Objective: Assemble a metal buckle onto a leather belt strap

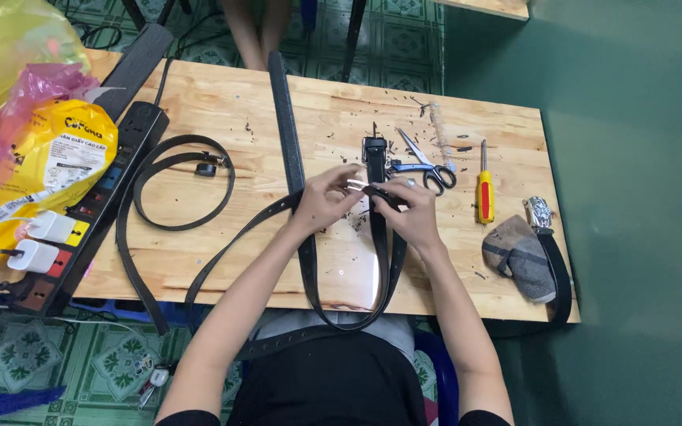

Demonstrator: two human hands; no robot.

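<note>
Both my hands meet over the middle of a light wooden table (199,260). My left hand (327,197) pinches a small silver buckle piece at the end of a black leather belt (307,260). My right hand (410,209) grips the same belt end from the right. The belt loops down off the table's near edge toward my lap and back up. Just beyond my fingers lies a black belt end with a clasp (373,150).
Blue-handled scissors (428,167) and a red and yellow screwdriver (484,193) lie right of my hands. A grey pouch (521,254) and a belt with a silver buckle (548,237) sit at the right edge. Another black belt (169,170), a power strip (100,189) and plastic bags (9,87) fill the left.
</note>
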